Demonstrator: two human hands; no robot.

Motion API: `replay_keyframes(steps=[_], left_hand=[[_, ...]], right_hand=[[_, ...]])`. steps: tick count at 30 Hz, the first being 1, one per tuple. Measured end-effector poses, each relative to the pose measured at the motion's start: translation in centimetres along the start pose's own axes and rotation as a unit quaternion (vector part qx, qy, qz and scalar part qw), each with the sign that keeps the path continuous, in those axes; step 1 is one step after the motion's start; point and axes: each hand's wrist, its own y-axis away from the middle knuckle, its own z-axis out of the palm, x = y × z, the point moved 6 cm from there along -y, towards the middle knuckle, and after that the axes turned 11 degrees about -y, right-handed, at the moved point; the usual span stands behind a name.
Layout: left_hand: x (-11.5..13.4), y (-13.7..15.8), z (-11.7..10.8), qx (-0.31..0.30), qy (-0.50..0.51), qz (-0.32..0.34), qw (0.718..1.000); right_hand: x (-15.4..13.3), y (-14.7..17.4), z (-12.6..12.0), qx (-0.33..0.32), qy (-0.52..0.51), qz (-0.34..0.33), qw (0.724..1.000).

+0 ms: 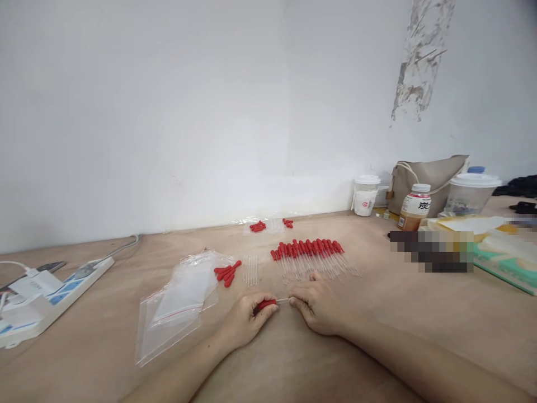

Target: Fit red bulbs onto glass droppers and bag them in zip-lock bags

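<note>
Between thumb and fingers, my left hand [248,318] grips a red rubber dropper bulb [265,305]. A thin clear glass tube [283,300] runs from the bulb's mouth to my right hand [314,305], which pinches its other end; how deep the tube sits in the bulb is hidden. Just beyond my hands lies a row of droppers [310,252], red bulbs at the far end and glass tubes towards me. Loose glass tubes [251,270] lie left of that row, beside several loose red bulbs [229,273].
Clear zip bags [180,296] lie at the left. More red bulbs [258,226] rest in plastic near the wall. A power strip [62,302] is far left. On the right stand a lidded cup [366,196], a bottle [415,208], a bag [428,179] and a tissue pack [503,263].
</note>
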Motion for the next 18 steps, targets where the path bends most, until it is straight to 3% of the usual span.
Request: replay_keyframes(steps=[5,8,12,15,18], left_hand=[[-0.5,-0.5,-0.5,-0.002,-0.007,0.008,1.0],[-0.6,-0.8,-1.2,0.001,-0.048,0.052,0.997],[-0.9,-0.3,-1.6,0.051,-0.089,0.083,0.991],[-2.0,0.2,-2.0,0.121,-0.083,0.006,0.989],[-2.4,0.2,-1.2,0.072,-0.077,-0.027,0.994]], right_hand=[[-0.6,-0.4,-0.1,-0.013,0.015,0.029,0.999],[-1.3,-0.7,-0.4,-0.016,0.06,0.016,0.998],[-1.3,-0.6,-0.6,-0.044,0.114,0.001,0.993],[0.7,-0.5,-1.5,-0.016,0.084,0.08,0.993],[3.7,-0.6,-2.4,0.039,-0.022,0.231,0.972]])
